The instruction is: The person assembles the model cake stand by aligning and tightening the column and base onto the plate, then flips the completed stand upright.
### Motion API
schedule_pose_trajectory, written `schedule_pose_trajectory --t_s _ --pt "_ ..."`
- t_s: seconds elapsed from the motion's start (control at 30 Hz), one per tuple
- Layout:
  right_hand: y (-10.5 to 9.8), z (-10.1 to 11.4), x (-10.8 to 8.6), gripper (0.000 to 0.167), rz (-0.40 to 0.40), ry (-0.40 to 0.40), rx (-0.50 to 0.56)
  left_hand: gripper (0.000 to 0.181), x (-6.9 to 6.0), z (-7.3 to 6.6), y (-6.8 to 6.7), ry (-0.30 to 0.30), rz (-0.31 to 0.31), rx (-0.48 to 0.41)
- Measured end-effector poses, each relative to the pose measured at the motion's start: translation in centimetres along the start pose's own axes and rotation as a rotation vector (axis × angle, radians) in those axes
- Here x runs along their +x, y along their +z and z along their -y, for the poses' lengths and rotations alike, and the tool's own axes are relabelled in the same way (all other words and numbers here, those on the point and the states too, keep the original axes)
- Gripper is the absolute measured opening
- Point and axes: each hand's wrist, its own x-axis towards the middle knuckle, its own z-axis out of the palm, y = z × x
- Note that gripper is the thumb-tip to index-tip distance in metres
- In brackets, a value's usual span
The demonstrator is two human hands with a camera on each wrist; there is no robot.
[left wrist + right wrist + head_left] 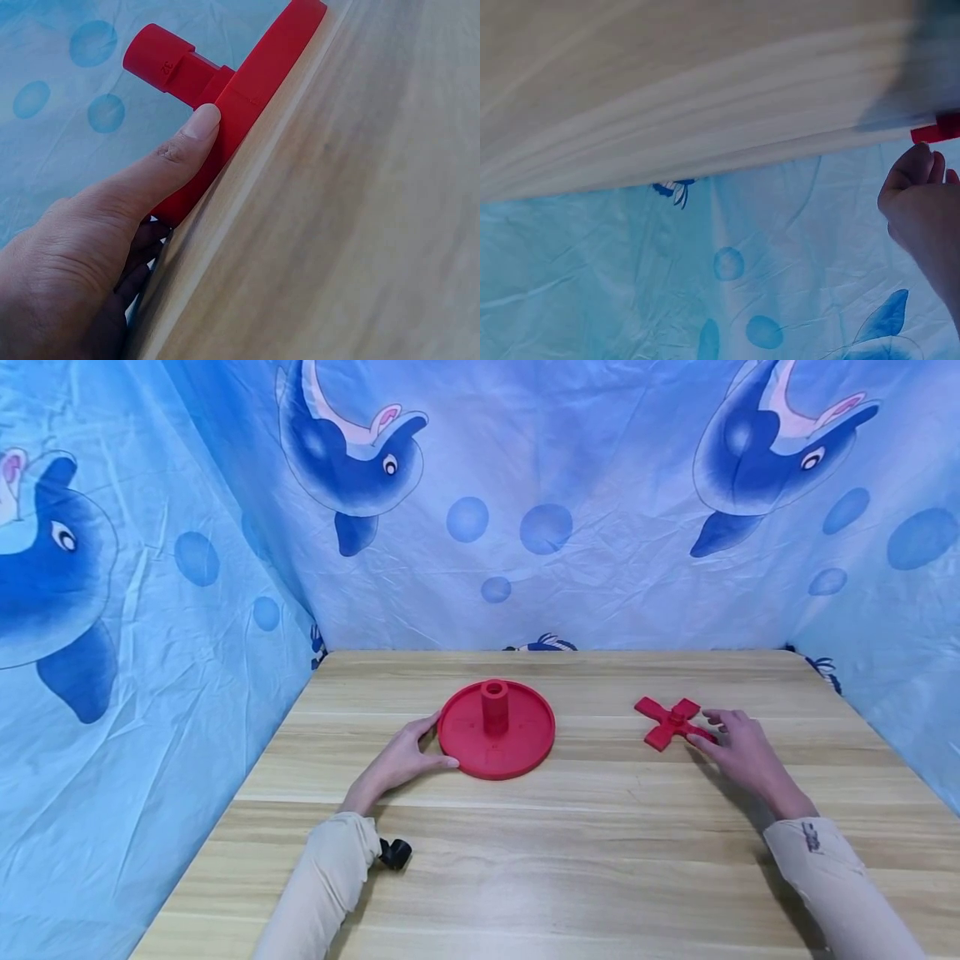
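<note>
A red round base (525, 743) with a low rim and an upright hollow post (495, 710) at its middle sits flat on the wooden table. My left hand (405, 758) holds it at the left edge, thumb on the near rim and fingers round the far side. In the left wrist view the thumb of my left hand (97, 217) presses the side of the base (255, 82). To the right lies a red cross-shaped piece (660, 737) with a short stub at its centre. My right hand (738, 752) pinches its right arm between thumb and fingers. The right wrist view shows only part of it.
The light wooden table (585, 860) ends at a blue curtain (615, 593) printed with dolphins and bubbles, which hangs behind it and along both sides. A small black object (395, 854) is at the left sleeve's cuff.
</note>
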Motion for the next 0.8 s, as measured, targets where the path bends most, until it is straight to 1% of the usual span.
schedule_pose_trajectory --t_s 0.23,0.43,0.63,0.8 --pt "0.1 -0.6 -0.5 0.064 0.014 -0.004 -0.037 0.105 0.1 0.0 0.0 0.012 -0.003 -0.007" --pt "0.1 -1.2 -0.9 0.062 0.033 -0.005 -0.077 0.106 0.1 0.0 0.1 0.011 -0.004 -0.005" --pt "0.3 -1.4 -1.0 0.057 0.026 -0.019 -0.100 0.107 0.0 0.1 0.0 0.007 -0.007 0.001" --pt "0.6 -1.5 -1.0 0.052 0.004 -0.026 -0.115 0.106 0.0 0.1 0.1 0.008 -0.003 -0.006"
